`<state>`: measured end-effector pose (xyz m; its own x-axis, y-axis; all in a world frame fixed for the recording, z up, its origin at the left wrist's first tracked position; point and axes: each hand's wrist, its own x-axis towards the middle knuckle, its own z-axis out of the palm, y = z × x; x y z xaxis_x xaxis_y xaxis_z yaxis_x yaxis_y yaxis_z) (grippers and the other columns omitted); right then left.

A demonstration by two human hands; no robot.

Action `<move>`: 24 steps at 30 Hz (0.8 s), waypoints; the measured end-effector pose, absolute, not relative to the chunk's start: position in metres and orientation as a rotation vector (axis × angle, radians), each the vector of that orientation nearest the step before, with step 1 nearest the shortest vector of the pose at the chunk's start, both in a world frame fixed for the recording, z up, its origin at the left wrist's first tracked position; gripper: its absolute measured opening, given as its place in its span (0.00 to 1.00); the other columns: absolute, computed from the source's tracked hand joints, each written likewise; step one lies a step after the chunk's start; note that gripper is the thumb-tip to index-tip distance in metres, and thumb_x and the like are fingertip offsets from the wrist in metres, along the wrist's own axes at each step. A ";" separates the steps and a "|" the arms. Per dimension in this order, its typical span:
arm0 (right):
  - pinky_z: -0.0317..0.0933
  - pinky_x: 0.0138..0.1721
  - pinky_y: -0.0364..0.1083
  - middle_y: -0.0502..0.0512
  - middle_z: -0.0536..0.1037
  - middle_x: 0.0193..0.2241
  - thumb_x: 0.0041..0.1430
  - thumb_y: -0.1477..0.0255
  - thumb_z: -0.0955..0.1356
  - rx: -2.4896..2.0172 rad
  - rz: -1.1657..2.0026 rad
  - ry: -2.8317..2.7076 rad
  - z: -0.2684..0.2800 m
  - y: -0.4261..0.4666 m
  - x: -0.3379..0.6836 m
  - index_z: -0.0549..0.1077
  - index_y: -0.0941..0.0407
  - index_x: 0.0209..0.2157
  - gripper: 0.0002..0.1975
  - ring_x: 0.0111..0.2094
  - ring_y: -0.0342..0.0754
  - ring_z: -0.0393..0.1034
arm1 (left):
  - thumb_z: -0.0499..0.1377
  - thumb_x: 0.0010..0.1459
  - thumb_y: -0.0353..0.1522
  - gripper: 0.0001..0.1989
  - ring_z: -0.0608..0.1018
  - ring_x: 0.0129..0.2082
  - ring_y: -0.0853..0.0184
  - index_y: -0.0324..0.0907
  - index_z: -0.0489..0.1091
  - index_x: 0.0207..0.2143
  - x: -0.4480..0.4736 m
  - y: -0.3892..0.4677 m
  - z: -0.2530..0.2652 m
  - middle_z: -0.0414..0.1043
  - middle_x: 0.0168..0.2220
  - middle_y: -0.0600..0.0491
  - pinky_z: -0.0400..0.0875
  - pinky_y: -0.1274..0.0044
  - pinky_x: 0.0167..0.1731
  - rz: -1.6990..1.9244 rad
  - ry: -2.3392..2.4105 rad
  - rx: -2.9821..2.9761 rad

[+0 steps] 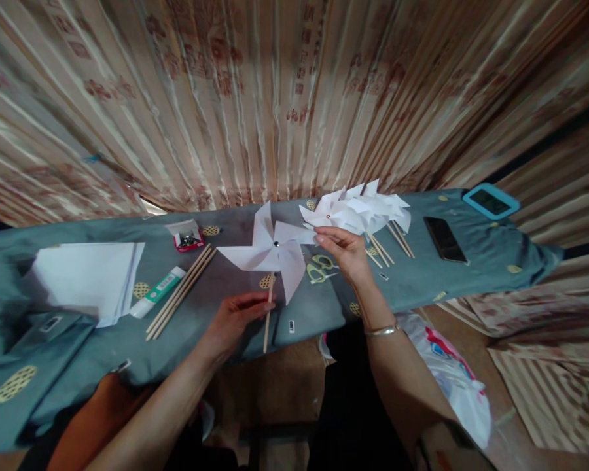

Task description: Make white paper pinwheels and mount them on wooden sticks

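A white paper pinwheel [286, 256] with a dark pin at its centre is held up over the cloth-covered table. My left hand [238, 317] pinches its wooden stick [268, 324] below the blades. With thumb and fingers closed, my right hand [342, 252] holds the tip of the right-hand blade. Green-handled scissors [319, 268] lie on the cloth between the pinwheel and my right wrist. Beyond that hand, several other white pinwheels [358, 210] lie in an overlapping row, their sticks pointing toward me.
On the left are a stack of white paper [86, 278], a glue stick [158, 292], several wooden sticks [181, 291] and a small red box of pins [187, 237]. A phone [445, 239] and a blue-framed device [491, 201] lie right. A plastic bag [446, 379] sits on the floor.
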<state>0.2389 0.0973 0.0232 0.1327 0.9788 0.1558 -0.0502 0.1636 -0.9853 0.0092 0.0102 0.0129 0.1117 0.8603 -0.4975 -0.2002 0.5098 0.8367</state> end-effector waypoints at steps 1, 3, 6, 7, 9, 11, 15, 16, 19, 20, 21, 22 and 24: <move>0.69 0.38 0.47 0.50 0.84 0.29 0.38 0.60 0.79 -1.115 1.044 -1.141 0.024 0.096 0.238 0.81 0.53 0.31 0.17 0.30 0.45 0.76 | 0.75 0.29 0.38 0.17 0.75 0.31 0.67 0.43 0.82 0.26 0.009 0.011 0.014 0.82 0.30 0.50 0.66 0.78 0.33 0.882 1.213 0.689; 0.69 0.35 0.45 0.49 0.83 0.26 0.36 0.61 0.80 -1.129 1.079 -1.131 0.024 0.094 0.236 0.81 0.53 0.29 0.16 0.27 0.43 0.74 | 0.75 0.29 0.37 0.16 0.75 0.30 0.67 0.43 0.82 0.25 0.008 0.012 0.015 0.81 0.29 0.50 0.66 0.78 0.33 0.905 1.204 0.695; 0.66 0.30 0.43 0.47 0.81 0.22 0.35 0.60 0.80 -1.158 1.122 -1.116 0.023 0.091 0.232 0.80 0.53 0.26 0.16 0.24 0.42 0.72 | 0.75 0.28 0.38 0.16 0.75 0.28 0.67 0.43 0.81 0.24 0.006 0.013 0.014 0.80 0.27 0.51 0.66 0.77 0.31 0.934 1.194 0.717; 0.66 0.29 0.43 0.47 0.80 0.22 0.35 0.59 0.80 -1.166 1.144 -1.115 0.023 0.089 0.231 0.80 0.53 0.26 0.17 0.23 0.42 0.71 | 0.74 0.29 0.38 0.15 0.75 0.29 0.66 0.43 0.81 0.24 0.006 0.014 0.014 0.80 0.27 0.50 0.66 0.77 0.31 0.942 1.195 0.733; 0.64 0.28 0.43 0.48 0.80 0.21 0.36 0.56 0.79 -1.181 1.192 -1.136 0.022 0.086 0.227 0.80 0.53 0.25 0.18 0.23 0.42 0.71 | 0.74 0.32 0.38 0.14 0.75 0.30 0.66 0.43 0.82 0.25 0.005 0.014 0.012 0.81 0.29 0.50 0.67 0.77 0.31 0.959 1.199 0.766; 0.60 0.25 0.42 0.48 0.79 0.21 0.38 0.53 0.78 -1.212 1.223 -1.189 0.021 0.082 0.223 0.79 0.54 0.25 0.19 0.21 0.41 0.68 | 0.73 0.33 0.38 0.14 0.75 0.30 0.66 0.42 0.82 0.25 0.005 0.015 0.011 0.81 0.29 0.50 0.66 0.77 0.32 0.995 1.205 0.772; 0.49 0.20 0.41 0.48 0.73 0.17 0.44 0.49 0.75 -1.268 1.212 -1.329 0.024 0.073 0.215 0.75 0.56 0.20 0.23 0.18 0.38 0.57 | 0.75 0.30 0.37 0.16 0.75 0.30 0.67 0.43 0.82 0.26 0.006 0.016 0.010 0.81 0.30 0.51 0.67 0.78 0.33 1.038 1.216 0.724; 0.47 0.20 0.41 0.47 0.72 0.16 0.45 0.48 0.74 -1.266 1.211 -1.359 0.025 0.072 0.214 0.74 0.56 0.19 0.24 0.17 0.38 0.55 | 0.75 0.31 0.38 0.16 0.75 0.31 0.67 0.43 0.82 0.27 0.005 0.016 0.010 0.81 0.30 0.51 0.67 0.78 0.33 1.039 1.215 0.726; 0.49 0.20 0.42 0.47 0.70 0.15 0.45 0.47 0.73 -1.233 1.239 -1.421 0.027 0.068 0.208 0.73 0.56 0.18 0.25 0.17 0.38 0.54 | 0.74 0.33 0.38 0.16 0.75 0.30 0.67 0.43 0.82 0.28 0.005 0.016 0.010 0.82 0.31 0.51 0.67 0.77 0.32 1.059 1.206 0.748; 0.51 0.21 0.42 0.47 0.71 0.15 0.45 0.47 0.73 -1.216 1.257 -1.432 0.027 0.066 0.206 0.73 0.56 0.18 0.25 0.18 0.39 0.56 | 0.74 0.33 0.38 0.15 0.75 0.29 0.67 0.43 0.82 0.28 0.004 0.016 0.010 0.82 0.30 0.51 0.67 0.77 0.32 1.072 1.206 0.750; 0.53 0.22 0.42 0.48 0.73 0.16 0.45 0.47 0.73 -1.197 1.280 -1.440 0.027 0.065 0.204 0.74 0.56 0.19 0.25 0.19 0.39 0.59 | 0.74 0.33 0.38 0.15 0.75 0.29 0.67 0.43 0.82 0.27 0.004 0.016 0.010 0.81 0.29 0.51 0.67 0.78 0.32 1.084 1.210 0.747; 0.56 0.24 0.42 0.49 0.74 0.18 0.45 0.47 0.73 -1.176 1.307 -1.446 0.026 0.064 0.201 0.74 0.56 0.19 0.25 0.20 0.40 0.61 | 0.74 0.33 0.38 0.15 0.75 0.28 0.68 0.43 0.82 0.27 0.004 0.016 0.010 0.81 0.29 0.51 0.67 0.78 0.32 1.090 1.214 0.748; 0.59 0.26 0.42 0.49 0.76 0.19 0.46 0.48 0.74 -1.133 1.363 -1.456 0.024 0.061 0.196 0.75 0.56 0.21 0.24 0.22 0.41 0.65 | 0.74 0.33 0.38 0.16 0.74 0.28 0.68 0.43 0.82 0.27 0.004 0.016 0.010 0.81 0.29 0.51 0.67 0.78 0.32 1.090 1.223 0.762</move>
